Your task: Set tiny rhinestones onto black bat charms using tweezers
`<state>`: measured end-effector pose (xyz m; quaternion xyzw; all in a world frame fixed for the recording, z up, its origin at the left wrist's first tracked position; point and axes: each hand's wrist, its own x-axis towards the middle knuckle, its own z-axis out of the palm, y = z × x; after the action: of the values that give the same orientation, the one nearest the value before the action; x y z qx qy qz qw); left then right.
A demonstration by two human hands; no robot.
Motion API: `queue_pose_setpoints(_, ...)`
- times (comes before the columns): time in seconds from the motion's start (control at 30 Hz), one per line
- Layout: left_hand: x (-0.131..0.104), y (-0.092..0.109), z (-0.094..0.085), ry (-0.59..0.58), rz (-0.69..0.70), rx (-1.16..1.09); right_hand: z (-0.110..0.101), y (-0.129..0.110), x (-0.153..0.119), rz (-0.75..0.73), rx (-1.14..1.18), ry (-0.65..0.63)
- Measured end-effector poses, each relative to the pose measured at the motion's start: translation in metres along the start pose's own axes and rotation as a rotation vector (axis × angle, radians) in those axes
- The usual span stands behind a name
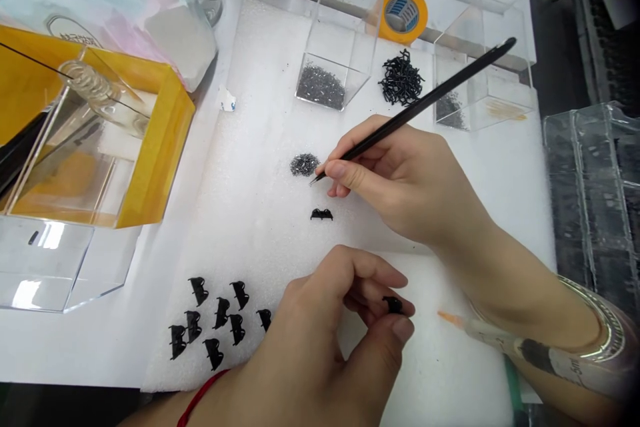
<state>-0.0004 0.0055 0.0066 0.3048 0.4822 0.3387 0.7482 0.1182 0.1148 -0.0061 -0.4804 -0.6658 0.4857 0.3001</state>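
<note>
My right hand (pixel 400 177) holds black tweezers (pixel 425 100), whose tips are close together just below a small heap of tiny shiny dark parts (pixel 305 165). Whether the tips grip anything is too small to tell. Below them, a single black clip-like piece (pixel 321 214) lies on the white foam sheet (pixel 240 213). My left hand (pixel 345 327) is nearer the front, pinching a similar black piece (pixel 393 305) between thumb and fingers. Several more black pieces (pixel 213 352) lie on the foam left of my left hand, one partly hidden by it.
Clear boxes (pixel 333 80) with tiny parts stand at the back, near yellow tape (pixel 403 13) and a pile of black parts (pixel 401 78). A yellow-edged box (pixel 173 140) is left. A glue-like tube (pixel 525 347) lies right, under my right forearm.
</note>
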Motion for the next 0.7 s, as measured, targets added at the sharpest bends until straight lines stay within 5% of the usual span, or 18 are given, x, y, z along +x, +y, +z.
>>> queue_pose_setpoints(0.7,-0.0017,0.0001,0.0002,0.014,0.016,0.015,-0.0002,-0.0015,0.0025,0.056,0.041,0.010)
